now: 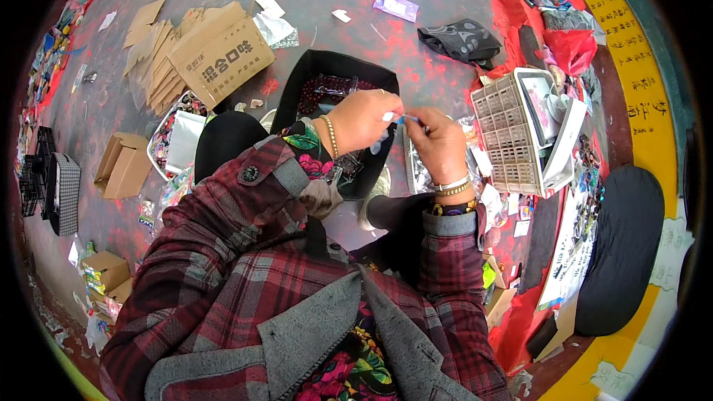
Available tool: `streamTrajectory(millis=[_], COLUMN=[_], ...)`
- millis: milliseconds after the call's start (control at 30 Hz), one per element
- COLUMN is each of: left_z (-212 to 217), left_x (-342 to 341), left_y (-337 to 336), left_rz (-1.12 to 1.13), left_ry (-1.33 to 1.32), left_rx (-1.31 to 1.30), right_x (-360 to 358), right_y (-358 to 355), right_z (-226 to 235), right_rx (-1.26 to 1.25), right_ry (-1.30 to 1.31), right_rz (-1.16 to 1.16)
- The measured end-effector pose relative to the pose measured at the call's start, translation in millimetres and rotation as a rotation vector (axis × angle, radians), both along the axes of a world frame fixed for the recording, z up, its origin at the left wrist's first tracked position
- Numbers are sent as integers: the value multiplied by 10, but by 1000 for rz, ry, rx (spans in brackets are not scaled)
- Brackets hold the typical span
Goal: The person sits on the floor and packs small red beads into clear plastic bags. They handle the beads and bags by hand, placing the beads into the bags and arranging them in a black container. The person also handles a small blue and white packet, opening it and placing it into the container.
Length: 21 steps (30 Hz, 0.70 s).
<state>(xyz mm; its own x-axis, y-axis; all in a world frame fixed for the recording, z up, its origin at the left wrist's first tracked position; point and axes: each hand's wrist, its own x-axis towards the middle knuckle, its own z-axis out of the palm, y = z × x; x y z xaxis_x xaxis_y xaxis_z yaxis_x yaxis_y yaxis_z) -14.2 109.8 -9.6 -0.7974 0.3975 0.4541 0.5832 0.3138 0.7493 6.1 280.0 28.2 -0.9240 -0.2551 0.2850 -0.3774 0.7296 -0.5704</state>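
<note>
Holding a tiny blue and white piece point(399, 117) between them, the left hand point(362, 120) and the right hand point(438, 142) meet in the middle of the view. Both hands are pinched shut on that piece, with their fingertips nearly touching. It is too small to tell what it is. The person sits on the floor in a red and grey checked shirt point(245, 252). Just under the hands is a black bin point(336, 74) with small dark red bits inside. To the right of the hands stands a grey plastic basket point(505, 134) with white things in it. Far to the left lies a brown box point(221, 53) on a stack of flat cardboard. A smaller box point(122, 165) sits near the left edge. A small purple packet point(395, 5) lies far off on the red floor point(416, 44), and a black cloth point(460, 38) lies just to its right. A black cushion point(622, 245) sits well to the right.
</note>
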Motion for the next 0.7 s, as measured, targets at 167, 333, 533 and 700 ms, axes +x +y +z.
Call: streamTrajectory(millis=[167, 333, 533, 700], left_z=[-69, -153, -82, 70], left_x=[20, -16, 40, 141], left_y=[-14, 13, 35, 76], left_rz=[-90, -97, -79, 14], left_ry=[77, 52, 65, 197], left_rx=[-241, -208, -197, -7], right_x=[50, 33, 98, 112], right_y=[-32, -9, -34, -110], right_z=[-48, -93, -76, 13], right_rx=[275, 192, 216, 7], right_ry=[180, 192, 211, 207], right_rz=[90, 150, 99, -29])
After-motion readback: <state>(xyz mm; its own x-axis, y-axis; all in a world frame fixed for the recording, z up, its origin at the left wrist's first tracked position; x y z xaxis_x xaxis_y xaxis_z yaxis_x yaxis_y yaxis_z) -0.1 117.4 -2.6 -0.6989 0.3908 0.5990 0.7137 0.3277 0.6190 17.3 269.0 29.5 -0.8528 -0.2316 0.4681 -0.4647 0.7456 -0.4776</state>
